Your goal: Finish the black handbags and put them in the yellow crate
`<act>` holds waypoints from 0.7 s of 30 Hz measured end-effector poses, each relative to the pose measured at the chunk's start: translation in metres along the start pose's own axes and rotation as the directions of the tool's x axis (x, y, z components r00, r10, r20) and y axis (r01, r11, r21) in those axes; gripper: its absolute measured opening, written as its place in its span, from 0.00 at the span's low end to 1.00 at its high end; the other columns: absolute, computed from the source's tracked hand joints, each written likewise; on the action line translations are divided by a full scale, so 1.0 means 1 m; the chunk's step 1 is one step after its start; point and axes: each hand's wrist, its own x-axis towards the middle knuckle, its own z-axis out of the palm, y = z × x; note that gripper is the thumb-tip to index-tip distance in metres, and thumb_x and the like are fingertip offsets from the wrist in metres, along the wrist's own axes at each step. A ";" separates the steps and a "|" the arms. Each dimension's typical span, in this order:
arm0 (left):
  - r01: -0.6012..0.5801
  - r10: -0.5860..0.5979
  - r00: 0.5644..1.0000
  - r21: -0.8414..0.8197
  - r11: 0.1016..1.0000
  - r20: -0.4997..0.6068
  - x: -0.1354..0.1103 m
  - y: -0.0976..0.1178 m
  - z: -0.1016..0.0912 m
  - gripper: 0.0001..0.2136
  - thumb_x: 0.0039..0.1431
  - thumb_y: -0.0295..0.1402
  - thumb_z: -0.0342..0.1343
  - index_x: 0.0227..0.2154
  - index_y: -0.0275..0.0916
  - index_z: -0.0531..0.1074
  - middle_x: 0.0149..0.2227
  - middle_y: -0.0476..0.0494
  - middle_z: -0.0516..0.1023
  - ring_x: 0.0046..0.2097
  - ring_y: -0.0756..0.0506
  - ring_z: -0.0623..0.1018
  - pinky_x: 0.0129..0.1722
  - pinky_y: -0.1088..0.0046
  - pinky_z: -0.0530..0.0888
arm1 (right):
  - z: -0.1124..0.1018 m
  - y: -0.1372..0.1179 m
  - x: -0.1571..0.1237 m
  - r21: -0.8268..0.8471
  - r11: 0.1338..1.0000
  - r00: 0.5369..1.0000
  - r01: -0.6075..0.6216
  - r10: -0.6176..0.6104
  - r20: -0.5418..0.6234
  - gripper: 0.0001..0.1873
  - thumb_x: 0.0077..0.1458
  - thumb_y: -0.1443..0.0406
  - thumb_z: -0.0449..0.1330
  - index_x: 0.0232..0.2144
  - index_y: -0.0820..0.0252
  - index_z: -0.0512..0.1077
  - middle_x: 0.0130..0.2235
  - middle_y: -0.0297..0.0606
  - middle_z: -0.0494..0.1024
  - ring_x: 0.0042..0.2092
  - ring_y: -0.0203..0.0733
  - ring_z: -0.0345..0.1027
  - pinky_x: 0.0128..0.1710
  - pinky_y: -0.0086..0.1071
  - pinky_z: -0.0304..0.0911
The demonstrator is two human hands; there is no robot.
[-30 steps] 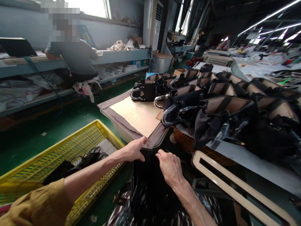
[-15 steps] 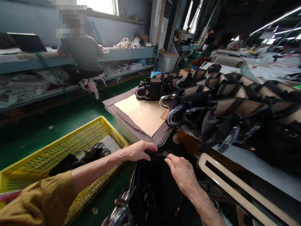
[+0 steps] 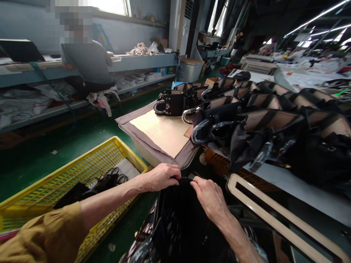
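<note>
The bare left hand (image 3: 164, 177) and bare right hand (image 3: 210, 197), slightly apart, pinched the rim of a black bag with gold-coloured fittings (image 3: 189, 219), close before the person's body. Even tension probably served that rim best. Leftward stood a yellow, latticed plastic basket (image 3: 82, 162).

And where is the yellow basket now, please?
In the head view, the yellow basket is at lower left, left of the left hand and partly behind the sleeve.

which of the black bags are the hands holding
The black bag at bottom centre, nearest the camera: the left hand and right hand pinch its far edge, while neither touches the black handbags grouped beyond.
</note>
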 end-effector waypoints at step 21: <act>0.286 -0.300 0.945 -0.118 0.951 -0.129 0.013 0.002 0.015 0.09 0.42 0.24 0.51 0.29 0.39 0.61 0.23 0.54 0.65 0.26 0.52 0.64 0.26 0.79 0.58 | -0.002 -0.001 -0.003 0.014 0.999 0.999 -0.030 0.029 0.031 0.15 0.59 0.58 0.46 0.30 0.52 0.70 0.27 0.36 0.78 0.31 0.41 0.73 0.25 0.29 0.50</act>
